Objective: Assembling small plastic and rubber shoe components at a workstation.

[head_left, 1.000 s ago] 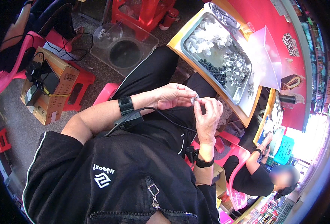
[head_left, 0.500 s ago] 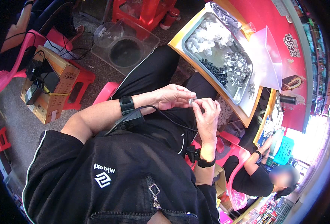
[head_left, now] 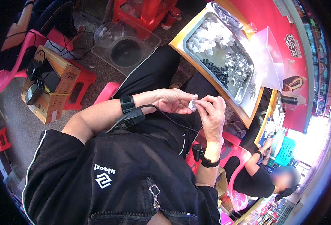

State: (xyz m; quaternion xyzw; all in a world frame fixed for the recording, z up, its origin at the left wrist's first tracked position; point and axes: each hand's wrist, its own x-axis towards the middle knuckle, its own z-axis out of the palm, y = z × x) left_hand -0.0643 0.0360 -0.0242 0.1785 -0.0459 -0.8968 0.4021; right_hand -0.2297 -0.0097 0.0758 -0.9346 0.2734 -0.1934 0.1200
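Piece [head_left: 192, 105], small and white, pinched by both hands' fingertips: left hand [head_left: 174, 101], at nine o'clock, loosely curled; right hand [head_left: 211, 117], at four, more closed. Tray [head_left: 221, 57] at one o'clock. Probably light, stiff, slippery; best gripped by its edges.

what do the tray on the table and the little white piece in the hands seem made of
Tray: probably metal, smooth and grey, from its soft sheen, though plastic is possible. White piece: perhaps plastic, from its pale colour; too small to tell its finish.
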